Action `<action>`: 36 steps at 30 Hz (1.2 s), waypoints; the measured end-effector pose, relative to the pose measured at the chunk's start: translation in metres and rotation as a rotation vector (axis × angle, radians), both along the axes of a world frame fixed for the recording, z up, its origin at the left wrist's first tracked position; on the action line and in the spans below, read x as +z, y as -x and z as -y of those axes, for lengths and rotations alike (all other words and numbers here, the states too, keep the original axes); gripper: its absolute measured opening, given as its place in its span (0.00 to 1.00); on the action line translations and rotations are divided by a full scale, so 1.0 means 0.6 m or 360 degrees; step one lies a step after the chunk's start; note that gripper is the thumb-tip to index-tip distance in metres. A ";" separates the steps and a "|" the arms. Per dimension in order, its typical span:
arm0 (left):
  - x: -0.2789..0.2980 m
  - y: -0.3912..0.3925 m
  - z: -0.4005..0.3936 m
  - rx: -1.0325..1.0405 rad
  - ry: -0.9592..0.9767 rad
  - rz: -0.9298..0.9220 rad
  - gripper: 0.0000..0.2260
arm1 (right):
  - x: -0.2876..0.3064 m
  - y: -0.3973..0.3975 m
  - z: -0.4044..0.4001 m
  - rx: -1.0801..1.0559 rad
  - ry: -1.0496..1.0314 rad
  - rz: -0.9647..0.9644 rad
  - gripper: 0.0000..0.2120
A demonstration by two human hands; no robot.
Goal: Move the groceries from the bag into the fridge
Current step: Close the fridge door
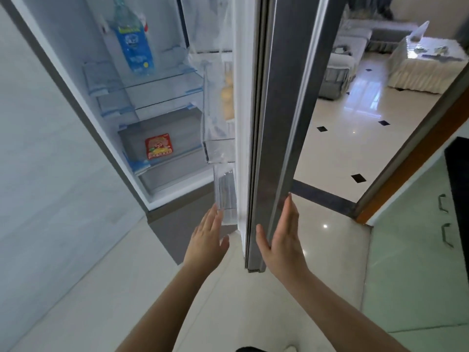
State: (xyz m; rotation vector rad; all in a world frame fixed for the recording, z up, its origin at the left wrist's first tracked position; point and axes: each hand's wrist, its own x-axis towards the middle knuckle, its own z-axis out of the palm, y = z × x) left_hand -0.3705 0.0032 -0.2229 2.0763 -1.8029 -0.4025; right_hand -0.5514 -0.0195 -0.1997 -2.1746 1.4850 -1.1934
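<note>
Head view: fridge door [274, 110] edge-on, open; right hand [283, 235] flat on its outer face, left hand [206, 233] beside its inner side, fingers straight, holding nothing. Likely closing step; next needs a push. Left of door: blue bottle [133, 44], red packet [158, 148] shelved; yellow items [228, 97] in door rack.

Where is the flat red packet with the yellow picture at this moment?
In the head view, the flat red packet lies alone on a low glass shelf inside the open fridge, left of the door, well below the blue-labelled plastic bottle.
</note>
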 end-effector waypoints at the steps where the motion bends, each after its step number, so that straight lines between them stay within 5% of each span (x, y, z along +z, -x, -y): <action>1: 0.005 -0.013 -0.009 -0.0007 -0.0013 -0.0004 0.30 | 0.000 -0.014 -0.007 0.0036 0.0012 -0.0007 0.39; 5: 0.040 -0.055 -0.047 -0.0032 0.0029 -0.0016 0.28 | 0.008 -0.067 -0.027 0.0184 0.0053 -0.0063 0.36; 15: 0.215 -0.119 -0.091 -0.0174 0.1028 0.0166 0.24 | 0.088 -0.187 0.011 0.0476 0.0248 -0.0207 0.32; 24: 0.257 -0.207 -0.011 0.0217 0.1047 0.0302 0.31 | 0.203 -0.309 0.131 0.0583 0.0382 -0.0203 0.33; 36: 0.234 -0.319 0.071 0.0740 0.0936 0.0891 0.31 | 0.209 -0.449 0.266 0.0873 0.0850 -0.0376 0.29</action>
